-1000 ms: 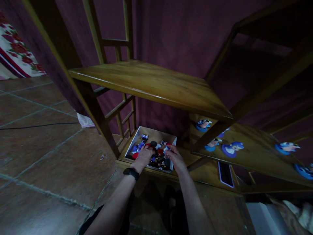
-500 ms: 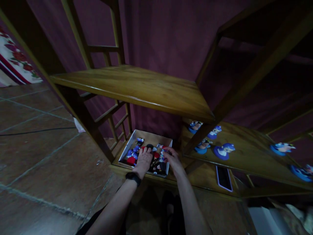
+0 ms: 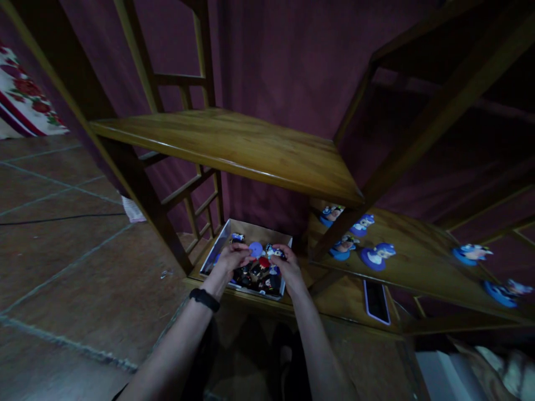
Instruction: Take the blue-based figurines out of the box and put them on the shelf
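Note:
My left hand (image 3: 234, 257) pinches a round purple disc (image 3: 256, 249), which looks like a figurine's base, above an open white cardboard box (image 3: 214, 257). My right hand (image 3: 287, 262) is closed on a small blue-and-white figurine (image 3: 275, 252) at the box's right side. Below both hands, several small figurines lie jumbled in the box, among them a red-topped one (image 3: 263, 262) and dark ones (image 3: 267, 283). The fingers hide part of what each hand holds.
On the shelf to the right stand several figurines on round bases, including a purple one (image 3: 378, 256) and a blue one (image 3: 471, 253). A phone (image 3: 377, 301) lies on the lower board. Overhead juts a wooden shelf (image 3: 234, 145).
My left hand has come up out of the box with the purple disc. My right hand now has a blue-and-white figurine in its fingers, near the box's right side.

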{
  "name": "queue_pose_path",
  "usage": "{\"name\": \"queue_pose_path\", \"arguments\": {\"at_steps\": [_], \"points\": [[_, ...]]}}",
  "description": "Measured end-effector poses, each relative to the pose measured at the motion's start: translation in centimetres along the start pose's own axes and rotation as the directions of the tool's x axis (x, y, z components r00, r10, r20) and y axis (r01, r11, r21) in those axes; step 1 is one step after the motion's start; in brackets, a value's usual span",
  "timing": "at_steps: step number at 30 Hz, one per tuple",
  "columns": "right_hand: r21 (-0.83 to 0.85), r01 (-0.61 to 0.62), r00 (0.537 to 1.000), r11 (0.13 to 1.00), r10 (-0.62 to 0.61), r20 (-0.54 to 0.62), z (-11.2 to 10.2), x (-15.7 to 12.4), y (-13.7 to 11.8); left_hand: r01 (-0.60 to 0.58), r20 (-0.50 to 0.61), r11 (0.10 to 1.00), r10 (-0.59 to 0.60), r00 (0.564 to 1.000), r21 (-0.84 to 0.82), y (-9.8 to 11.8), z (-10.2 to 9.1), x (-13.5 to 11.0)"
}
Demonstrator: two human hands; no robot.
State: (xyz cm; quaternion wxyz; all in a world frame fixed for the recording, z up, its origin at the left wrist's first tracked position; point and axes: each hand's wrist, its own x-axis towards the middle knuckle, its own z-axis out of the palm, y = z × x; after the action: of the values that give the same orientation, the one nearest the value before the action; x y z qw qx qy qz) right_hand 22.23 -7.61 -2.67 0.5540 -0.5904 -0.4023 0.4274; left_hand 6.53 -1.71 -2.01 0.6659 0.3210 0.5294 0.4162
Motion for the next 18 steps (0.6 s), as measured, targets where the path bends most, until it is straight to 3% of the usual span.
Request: {"name": "queue_pose_path", "arguments": {"at_steps": [11, 18], "points": [[-0.193, 0.098, 0.995, 0.976, -0.099, 0.007, 1.7, 0.8, 0.9, -0.145, 0.118, 0.989, 0.147, 0.982, -0.029, -0.2, 1.2, -1.6], [-0.378, 0.196, 0.979, 0.905, -0.203, 0.023, 1.8, -0.1, 0.0, -0.14, 0.155, 0.99, 0.14, 0.978, -0.013, -0.2, 1.0, -1.7]]}}
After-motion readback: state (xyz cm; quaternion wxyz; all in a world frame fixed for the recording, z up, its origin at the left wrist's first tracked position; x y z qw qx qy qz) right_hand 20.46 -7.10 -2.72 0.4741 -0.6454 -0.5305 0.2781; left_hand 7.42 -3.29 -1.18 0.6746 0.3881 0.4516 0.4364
